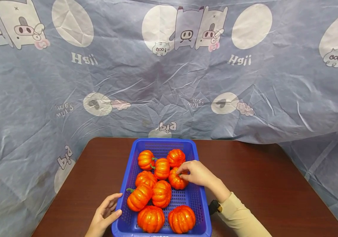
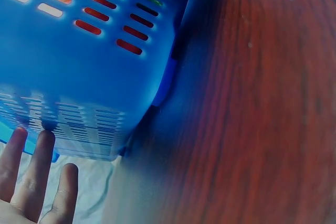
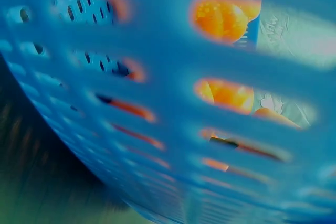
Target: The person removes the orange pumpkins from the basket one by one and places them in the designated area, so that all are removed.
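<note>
A blue plastic basket (image 1: 126,184) with slotted walls holds several shiny orange pumpkins, small ones with green stems. My right hand (image 1: 196,172) reaches over the right rim and pinches one pumpkin (image 1: 176,180) at its stem with thumb and fingertips. That pumpkin sits at the right side, just in front of another pumpkin (image 1: 176,158). At the left wall is my left hand (image 1: 105,212), its fingertips right at the basket's side. In the left wrist view its fingers (image 2: 39,174) are fairly straight beside the slotted wall. The right wrist view is filled by the basket wall (image 3: 173,103), with orange showing through the slots.
The basket stands on a dark brown wooden table (image 1: 246,177). Behind it hangs a wrinkled grey-blue cloth (image 1: 169,82) printed with cartoon pigs, reaching the table's back edge. Two pumpkins lie at the basket's near end, one of them a front-right pumpkin (image 1: 182,219).
</note>
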Motion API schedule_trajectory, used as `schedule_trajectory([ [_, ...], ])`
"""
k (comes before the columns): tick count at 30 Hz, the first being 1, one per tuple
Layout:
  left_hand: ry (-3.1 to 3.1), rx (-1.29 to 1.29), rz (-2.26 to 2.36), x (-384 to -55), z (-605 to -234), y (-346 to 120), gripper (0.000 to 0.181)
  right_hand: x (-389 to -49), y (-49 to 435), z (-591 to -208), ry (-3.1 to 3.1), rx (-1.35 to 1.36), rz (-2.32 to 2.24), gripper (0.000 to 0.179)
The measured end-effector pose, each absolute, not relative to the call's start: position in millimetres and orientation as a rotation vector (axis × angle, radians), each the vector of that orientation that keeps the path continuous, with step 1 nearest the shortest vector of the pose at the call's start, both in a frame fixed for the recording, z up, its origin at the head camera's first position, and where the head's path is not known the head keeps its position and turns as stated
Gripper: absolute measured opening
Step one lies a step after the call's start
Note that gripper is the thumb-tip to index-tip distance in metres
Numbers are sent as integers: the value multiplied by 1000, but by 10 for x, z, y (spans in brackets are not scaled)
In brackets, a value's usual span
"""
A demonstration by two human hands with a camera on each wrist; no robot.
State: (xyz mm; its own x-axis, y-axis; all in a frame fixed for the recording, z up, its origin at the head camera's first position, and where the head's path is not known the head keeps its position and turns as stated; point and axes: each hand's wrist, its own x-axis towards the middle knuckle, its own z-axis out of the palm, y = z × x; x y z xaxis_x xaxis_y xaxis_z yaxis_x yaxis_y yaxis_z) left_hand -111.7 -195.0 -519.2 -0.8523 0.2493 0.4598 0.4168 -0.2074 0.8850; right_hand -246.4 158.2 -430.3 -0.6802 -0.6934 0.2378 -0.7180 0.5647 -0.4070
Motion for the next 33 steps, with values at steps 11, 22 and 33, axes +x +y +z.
schedule_trajectory([
  [11,-1871,-857,-2223,-1125,-5218,-1943,51,-2454,1576,-4339,-2655,1244,673,12],
  [22,-1883,-832,-2252,-1116,-5189,-1941,48,-2446,1609,-4341,-2647,1224,833,12],
  [33,-1834,-885,-2296,-1119,-5183,-1944,49,-2459,1690,-4237,-2557,1188,1169,13],
])
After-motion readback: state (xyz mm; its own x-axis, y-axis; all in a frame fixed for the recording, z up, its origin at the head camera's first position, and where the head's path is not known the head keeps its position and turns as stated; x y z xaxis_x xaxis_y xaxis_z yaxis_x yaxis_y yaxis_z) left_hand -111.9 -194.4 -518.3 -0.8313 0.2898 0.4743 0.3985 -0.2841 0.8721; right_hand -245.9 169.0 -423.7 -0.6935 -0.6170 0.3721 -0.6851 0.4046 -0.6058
